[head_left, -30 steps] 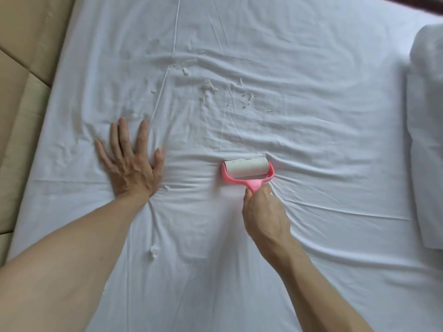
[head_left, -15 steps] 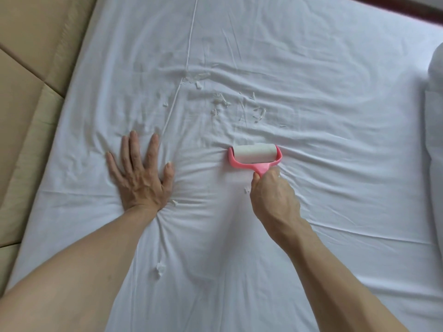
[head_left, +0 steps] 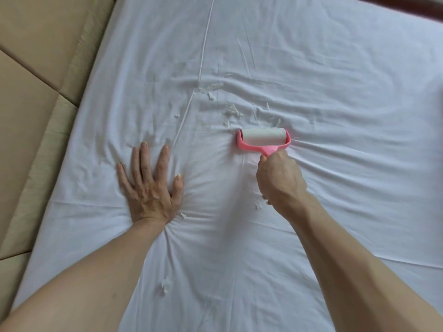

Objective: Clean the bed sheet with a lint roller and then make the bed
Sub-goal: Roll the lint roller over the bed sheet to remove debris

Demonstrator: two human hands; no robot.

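While my right hand (head_left: 280,180) gripped the pink lint roller (head_left: 263,137) mid-sheet, I saw white scraps (head_left: 233,111) lying just beyond its drum; my left hand (head_left: 149,188) pressed flat and splayed on the wrinkled bed sheet (head_left: 335,92) near beige padded panels (head_left: 36,80).

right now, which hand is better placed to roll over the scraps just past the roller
Right. The right hand grips the lint roller, its drum right beside the lint scraps. The left hand lies flat on the bed sheet, off to the side.
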